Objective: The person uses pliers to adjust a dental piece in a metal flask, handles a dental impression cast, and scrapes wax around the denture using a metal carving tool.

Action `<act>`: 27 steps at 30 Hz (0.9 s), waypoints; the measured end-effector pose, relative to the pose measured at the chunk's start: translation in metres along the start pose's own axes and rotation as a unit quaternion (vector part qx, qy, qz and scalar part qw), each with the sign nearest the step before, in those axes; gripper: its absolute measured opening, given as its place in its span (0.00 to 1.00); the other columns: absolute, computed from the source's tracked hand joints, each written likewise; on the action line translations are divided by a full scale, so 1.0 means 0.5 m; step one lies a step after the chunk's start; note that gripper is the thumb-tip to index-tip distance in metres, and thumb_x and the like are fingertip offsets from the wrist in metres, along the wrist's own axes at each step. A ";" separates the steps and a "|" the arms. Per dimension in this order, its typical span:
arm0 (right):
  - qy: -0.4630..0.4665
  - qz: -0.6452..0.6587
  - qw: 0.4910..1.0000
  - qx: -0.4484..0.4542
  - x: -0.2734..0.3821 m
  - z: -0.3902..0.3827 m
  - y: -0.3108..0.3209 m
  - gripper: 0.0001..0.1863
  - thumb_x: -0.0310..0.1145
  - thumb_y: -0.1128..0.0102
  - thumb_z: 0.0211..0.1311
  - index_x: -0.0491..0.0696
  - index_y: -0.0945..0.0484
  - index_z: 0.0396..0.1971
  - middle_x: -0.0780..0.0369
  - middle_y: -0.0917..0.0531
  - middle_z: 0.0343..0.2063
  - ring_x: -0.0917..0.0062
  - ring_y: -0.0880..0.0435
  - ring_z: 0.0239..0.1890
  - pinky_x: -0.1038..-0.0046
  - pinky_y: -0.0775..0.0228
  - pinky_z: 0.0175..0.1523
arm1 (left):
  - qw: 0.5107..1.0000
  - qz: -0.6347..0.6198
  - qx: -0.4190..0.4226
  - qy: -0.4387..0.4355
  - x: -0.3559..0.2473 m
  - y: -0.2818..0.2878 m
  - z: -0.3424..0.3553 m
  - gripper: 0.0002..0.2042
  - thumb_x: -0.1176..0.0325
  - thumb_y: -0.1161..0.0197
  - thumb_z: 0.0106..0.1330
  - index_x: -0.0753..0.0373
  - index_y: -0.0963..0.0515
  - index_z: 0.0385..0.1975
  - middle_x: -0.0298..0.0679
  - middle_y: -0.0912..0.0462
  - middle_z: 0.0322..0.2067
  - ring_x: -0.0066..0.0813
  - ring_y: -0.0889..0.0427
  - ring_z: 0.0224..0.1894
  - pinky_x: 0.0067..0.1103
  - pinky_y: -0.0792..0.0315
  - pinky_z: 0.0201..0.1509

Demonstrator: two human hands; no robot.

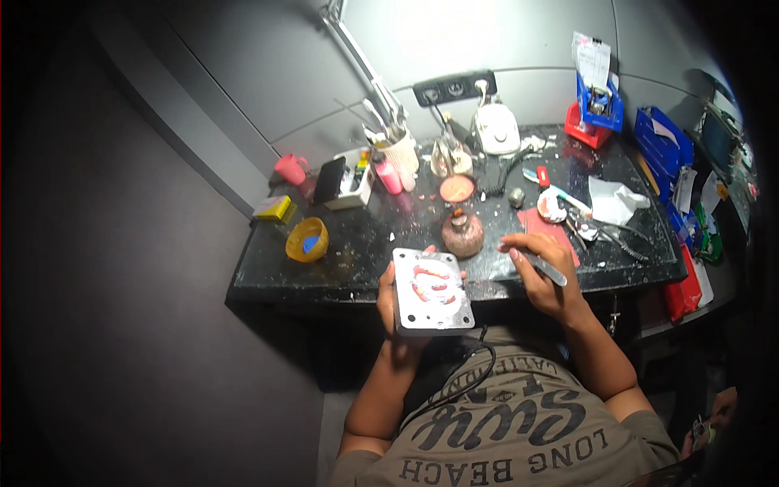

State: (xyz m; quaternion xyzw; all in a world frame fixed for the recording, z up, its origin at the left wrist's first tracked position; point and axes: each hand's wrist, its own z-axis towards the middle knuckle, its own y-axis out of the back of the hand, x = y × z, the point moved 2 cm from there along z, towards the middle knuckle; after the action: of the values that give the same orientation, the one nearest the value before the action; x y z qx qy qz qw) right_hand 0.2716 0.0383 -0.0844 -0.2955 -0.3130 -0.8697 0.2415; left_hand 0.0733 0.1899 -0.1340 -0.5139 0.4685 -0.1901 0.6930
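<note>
My left hand [387,299] grips a square metal dental flask half [408,307] from its left side and below, at the front edge of the bench. White plaster with red, curved, denture-shaped areas fills the flask's face, and holes sit at its corners. To the right, my right hand [545,280] is closed around a slim silver hand tool [552,270]; its working tip is too small to make out. The tool is apart from the flask. Just beyond the flask stands a round, reddish spirit lamp [463,235] with an orange top.
On the dark bench [357,272] stand a yellow bowl [296,247] with blue inside, a pink bottle [388,174] and a pot of tools [399,154]. A plaster model [552,205], a pink sheet [531,219] and white tissue [617,200] lie at right. Blue bins [661,142] stand beyond.
</note>
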 end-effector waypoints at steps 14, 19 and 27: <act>-0.052 0.007 0.997 0.059 0.000 0.002 0.034 0.15 0.25 0.40 0.66 0.38 0.19 0.51 0.53 0.10 0.41 0.61 0.11 0.48 0.68 0.23 0.57 | 0.971 0.157 0.006 -0.179 -0.092 0.037 0.046 0.50 0.62 0.45 0.46 0.59 0.50 0.78 0.60 0.30 0.65 0.62 0.26 0.64 0.62 0.35 0.68; -0.022 0.025 0.997 0.069 -0.023 -0.003 0.044 0.24 0.19 0.43 0.62 0.37 0.24 0.60 0.52 0.13 0.51 0.62 0.13 0.55 0.67 0.24 0.61 | 0.971 0.147 0.022 -0.189 -0.095 0.039 0.048 0.50 0.63 0.45 0.43 0.59 0.47 0.77 0.58 0.27 0.62 0.72 0.26 0.61 0.62 0.32 0.67; 0.015 -0.005 0.995 0.096 -0.015 -0.002 0.055 0.33 0.15 0.52 0.55 0.38 0.27 0.64 0.52 0.15 0.55 0.65 0.14 0.57 0.69 0.22 0.58 | 0.973 0.136 0.045 -0.183 -0.096 0.040 0.048 0.50 0.64 0.45 0.42 0.59 0.46 0.76 0.59 0.27 0.62 0.78 0.25 0.58 0.62 0.30 0.64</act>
State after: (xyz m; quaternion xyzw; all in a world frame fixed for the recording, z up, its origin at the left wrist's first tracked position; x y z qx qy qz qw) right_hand 0.2933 0.0207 -0.0790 -0.2559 -0.3932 -0.8411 0.2691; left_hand 0.0655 0.2465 -0.1292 -0.4396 0.3908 -0.0176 0.8085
